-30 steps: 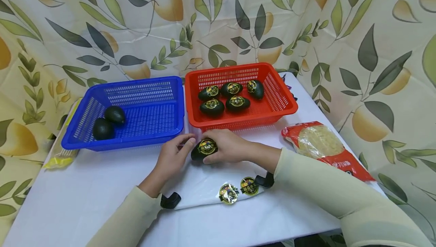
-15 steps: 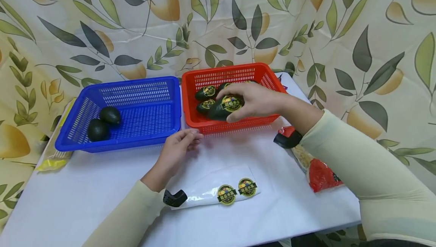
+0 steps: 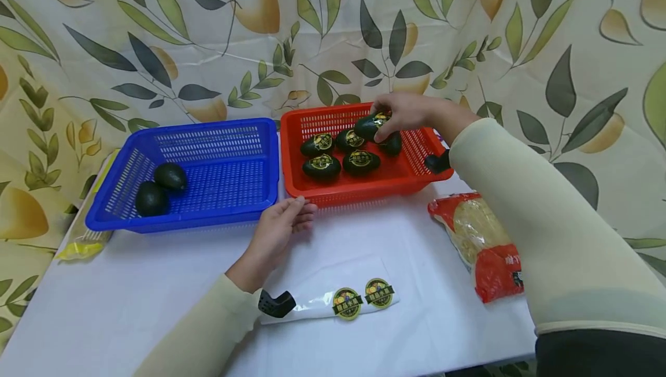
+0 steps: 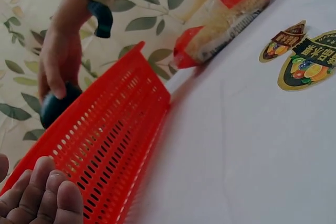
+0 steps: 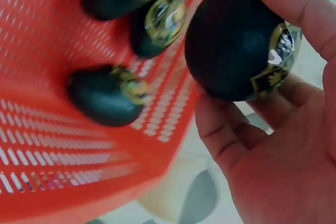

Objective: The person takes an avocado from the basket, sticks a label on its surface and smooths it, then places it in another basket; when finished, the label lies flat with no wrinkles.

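In the head view my right hand grips a dark green avocado above the back of the red basket. The right wrist view shows thumb and fingers round this avocado, which bears a gold and black sticker. Several stickered avocados lie in the basket below, one partly hidden by the hand. My left hand, fingers loosely bent and holding nothing, hovers by the basket's front left corner. Two round stickers are on a glossy white sheet in front.
A blue basket with two avocados that show no stickers stands left of the red one. To the right lies a red and clear food bag. A yellow-ended packet sits partly behind the blue basket. Patterned cloth hangs behind.
My right hand has carried the stickered avocado from beside the left hand up over the red basket, to its back right. The left hand has come away from that avocado and stayed nearby.
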Demonstrator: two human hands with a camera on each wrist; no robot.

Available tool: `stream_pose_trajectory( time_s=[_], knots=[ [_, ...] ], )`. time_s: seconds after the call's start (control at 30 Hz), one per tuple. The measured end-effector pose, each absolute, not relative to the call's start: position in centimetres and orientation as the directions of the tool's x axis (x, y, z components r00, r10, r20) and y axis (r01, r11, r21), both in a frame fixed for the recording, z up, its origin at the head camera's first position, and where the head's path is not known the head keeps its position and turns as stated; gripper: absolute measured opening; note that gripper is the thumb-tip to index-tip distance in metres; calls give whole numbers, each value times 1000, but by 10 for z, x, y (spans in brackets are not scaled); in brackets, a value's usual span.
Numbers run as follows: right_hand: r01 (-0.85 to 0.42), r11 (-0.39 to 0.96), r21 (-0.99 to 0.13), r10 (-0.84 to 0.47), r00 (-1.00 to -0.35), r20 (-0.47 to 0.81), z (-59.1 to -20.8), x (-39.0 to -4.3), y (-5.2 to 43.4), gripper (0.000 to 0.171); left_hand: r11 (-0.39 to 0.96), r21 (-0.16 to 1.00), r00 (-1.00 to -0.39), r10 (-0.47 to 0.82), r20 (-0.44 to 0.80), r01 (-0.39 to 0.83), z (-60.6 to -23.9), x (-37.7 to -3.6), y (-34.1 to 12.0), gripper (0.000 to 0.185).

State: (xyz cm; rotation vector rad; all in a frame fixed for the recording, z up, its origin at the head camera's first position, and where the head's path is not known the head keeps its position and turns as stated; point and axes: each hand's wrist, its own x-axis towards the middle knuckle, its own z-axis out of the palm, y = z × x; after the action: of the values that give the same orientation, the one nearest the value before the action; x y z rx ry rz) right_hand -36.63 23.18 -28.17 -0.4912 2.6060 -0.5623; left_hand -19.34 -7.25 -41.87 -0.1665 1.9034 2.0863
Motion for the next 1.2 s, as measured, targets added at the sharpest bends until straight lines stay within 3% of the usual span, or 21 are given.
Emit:
stream_pose_trajectory(
  time_s=[0.17, 0.43, 0.6, 0.87, 1.07, 1.2],
  knots=[
    [-225, 907, -355, -370, -829, -419, -303, -386, 243, 58, -103, 946, -946, 137, -293, -308, -420, -193, -72, 33],
    [-152, 961, -232, -267, -737, -621, -327, -397, 244, 58, -116, 944, -946, 138, -294, -310, -420, -193, -73, 33],
    [-177, 973, -150, -231, -712, -663, -334, -398, 239, 63, -119, 943, -945, 141, -294, -311, -421, -195, -72, 34],
    [-216, 975, -47, -193, -730, -656, -327, -395, 234, 64, -121, 942, -945, 145, -294, -312, -418, -197, -72, 37],
    [-406, 914, -5, -333, -741, -583, -307, -395, 204, 57, -37, 940, -928, 180, -327, -339, -420, -194, -82, 36],
    [-527, 847, -75, -496, -730, -471, -284, -391, 151, 53, 32, 922, -907, 169, -385, -385, -423, -185, -100, 39]
  ],
)
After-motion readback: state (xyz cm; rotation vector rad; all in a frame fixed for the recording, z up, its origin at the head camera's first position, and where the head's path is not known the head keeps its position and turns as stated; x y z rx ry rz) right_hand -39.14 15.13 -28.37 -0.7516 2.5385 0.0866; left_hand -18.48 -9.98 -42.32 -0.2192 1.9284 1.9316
